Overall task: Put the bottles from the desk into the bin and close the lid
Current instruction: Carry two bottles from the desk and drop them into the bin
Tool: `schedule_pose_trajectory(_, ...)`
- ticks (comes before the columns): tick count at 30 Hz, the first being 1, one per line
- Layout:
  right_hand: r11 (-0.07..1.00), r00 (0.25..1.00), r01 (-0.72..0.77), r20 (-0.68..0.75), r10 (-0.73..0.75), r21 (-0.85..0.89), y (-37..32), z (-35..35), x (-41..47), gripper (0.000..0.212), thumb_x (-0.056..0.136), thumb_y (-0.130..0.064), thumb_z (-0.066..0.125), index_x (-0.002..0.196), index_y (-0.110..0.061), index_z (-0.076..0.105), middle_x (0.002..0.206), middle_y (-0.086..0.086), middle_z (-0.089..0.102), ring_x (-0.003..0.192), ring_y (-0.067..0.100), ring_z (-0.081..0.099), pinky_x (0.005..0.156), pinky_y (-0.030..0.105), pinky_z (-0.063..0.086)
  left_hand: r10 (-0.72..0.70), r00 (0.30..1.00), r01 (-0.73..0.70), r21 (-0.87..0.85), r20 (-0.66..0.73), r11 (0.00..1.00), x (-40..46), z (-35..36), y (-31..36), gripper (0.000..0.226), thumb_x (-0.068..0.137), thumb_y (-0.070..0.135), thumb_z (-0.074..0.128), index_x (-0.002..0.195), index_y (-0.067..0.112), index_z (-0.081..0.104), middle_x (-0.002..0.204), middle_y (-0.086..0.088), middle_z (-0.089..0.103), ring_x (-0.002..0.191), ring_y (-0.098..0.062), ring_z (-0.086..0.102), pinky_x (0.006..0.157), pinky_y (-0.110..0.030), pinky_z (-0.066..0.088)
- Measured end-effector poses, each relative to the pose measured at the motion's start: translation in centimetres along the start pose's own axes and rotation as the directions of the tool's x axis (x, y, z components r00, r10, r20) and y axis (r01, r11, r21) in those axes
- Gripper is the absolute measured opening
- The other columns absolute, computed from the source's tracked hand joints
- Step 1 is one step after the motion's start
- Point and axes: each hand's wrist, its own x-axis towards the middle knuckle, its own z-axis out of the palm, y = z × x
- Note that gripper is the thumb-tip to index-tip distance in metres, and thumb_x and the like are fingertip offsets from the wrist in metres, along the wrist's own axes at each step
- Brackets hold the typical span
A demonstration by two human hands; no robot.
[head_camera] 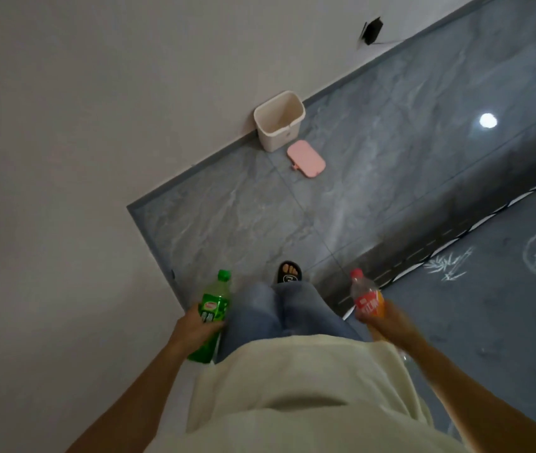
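My left hand (pixel 191 330) grips a green bottle (pixel 212 308) with a green cap, held beside my left leg. In my right hand (pixel 387 320) is a clear bottle (pixel 366 297) with a red cap and a red and orange label. Ahead on the floor, against the wall, stands a small white bin (pixel 268 132) with its top open and its inside looking empty. Its pink lid (pixel 306 158) lies flat on the floor just in front of the bin, apart from it. Both hands are far from the bin.
A white wall (pixel 80 125) runs along the left with a corner jutting out near my left side. The grey marble-look floor (pixel 374 158) stretches between me and the bin. A dark patterned mat (pixel 489 305) lies on the right. My foot in a black sandal (pixel 289 273) points toward the bin.
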Motion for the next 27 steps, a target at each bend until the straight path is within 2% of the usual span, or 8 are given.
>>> schedule_pose_trajectory(2,0.999,0.999,0.050,-0.020,-0.050,0.011,-4.5,-2.3,1.8,0.034,0.079,-0.036,0.083,0.100,-0.014,0.067,0.099,0.018,0.072,0.097,0.037,0.069,0.088,0.048,0.056,-0.056,0.998,0.056,-0.007,-0.002,0.998,0.7,-0.9,0.6,0.053,0.075,0.029,0.088,0.120,0.013,0.065,0.113,-0.016,0.074,0.100,-0.032,0.070,0.090,-0.038,0.054)
schedule_pose_trajectory(6,0.996,0.996,0.094,-0.008,-0.093,0.010,-13.2,-6.2,5.8,0.070,0.080,-0.051,0.078,0.132,-0.012,0.052,0.118,0.014,0.066,0.106,0.033,0.066,0.095,0.050,0.054,-0.175,0.984,0.176,-0.030,0.016,0.984,2.8,-3.0,2.1,0.051,0.074,0.027,0.088,0.114,0.003,0.067,0.102,-0.017,0.076,0.089,-0.032,0.073,0.083,-0.040,0.058)
schedule_pose_trajectory(8,0.993,0.993,0.116,-0.006,-0.116,0.036,-16.9,-7.7,7.9,0.075,0.080,-0.050,0.078,0.136,-0.013,0.047,0.120,0.013,0.063,0.105,0.029,0.064,0.092,0.047,0.053,-0.211,0.977,0.211,-0.015,0.033,0.977,4.2,-4.1,3.4,0.050,0.074,0.028,0.088,0.111,0.001,0.069,0.098,-0.017,0.076,0.088,-0.032,0.074,0.083,-0.041,0.059)
schedule_pose_trajectory(13,0.992,0.992,0.124,0.013,-0.124,-0.009,-23.5,-11.0,12.2,0.077,0.083,-0.049,0.076,0.141,-0.011,0.043,0.129,0.016,0.060,0.117,0.034,0.062,0.103,0.051,0.050,-0.238,0.969,0.240,-0.024,0.065,0.970,8.7,-7.5,9.6,0.049,0.074,0.025,0.088,0.113,0.003,0.068,0.105,-0.019,0.075,0.096,-0.035,0.072,0.084,-0.039,0.056)
schedule_pose_trajectory(17,0.996,0.997,0.077,0.023,-0.076,-0.041,-26.1,-12.9,14.4,0.082,0.082,-0.051,0.075,0.144,-0.012,0.038,0.133,0.016,0.058,0.120,0.035,0.061,0.103,0.051,0.049,-0.147,0.985,0.154,-0.081,0.095,0.985,12.5,-10.7,17.7,0.042,0.077,0.017,0.086,0.111,0.012,0.062,0.115,-0.019,0.071,0.094,-0.029,0.067,0.079,-0.033,0.051)
schedule_pose_trajectory(20,0.998,0.999,0.043,0.030,-0.042,-0.037,-26.5,-14.3,15.1,0.080,0.081,-0.052,0.076,0.141,-0.011,0.043,0.128,0.016,0.062,0.114,0.034,0.063,0.100,0.051,0.052,-0.070,0.993,0.077,-0.063,0.096,0.995,15.3,-12.9,24.4,0.060,0.076,0.024,0.086,0.128,0.011,0.058,0.124,-0.016,0.067,0.111,-0.034,0.064,0.099,-0.044,0.052)
schedule_pose_trajectory(21,0.999,0.999,0.024,0.039,-0.023,-0.027,-26.3,-14.8,15.2,0.078,0.080,-0.052,0.077,0.139,-0.012,0.045,0.125,0.016,0.063,0.111,0.033,0.065,0.098,0.050,0.054,-0.045,0.994,0.051,-0.056,0.100,0.997,16.0,-13.6,26.6,0.059,0.076,0.026,0.086,0.127,0.013,0.059,0.123,-0.014,0.067,0.111,-0.033,0.064,0.101,-0.045,0.052)
schedule_pose_trajectory(27,0.997,0.996,-0.081,0.047,0.081,0.012,-24.9,-18.4,16.8,0.071,0.074,-0.053,0.083,0.128,-0.016,0.056,0.103,0.006,0.068,0.086,0.020,0.068,0.082,0.042,0.057,0.114,0.990,-0.107,-0.087,0.087,0.990,20.5,-15.7,38.9,0.050,0.070,0.030,0.083,0.115,0.018,0.067,0.104,-0.010,0.074,0.097,-0.027,0.071,0.085,-0.038,0.058)
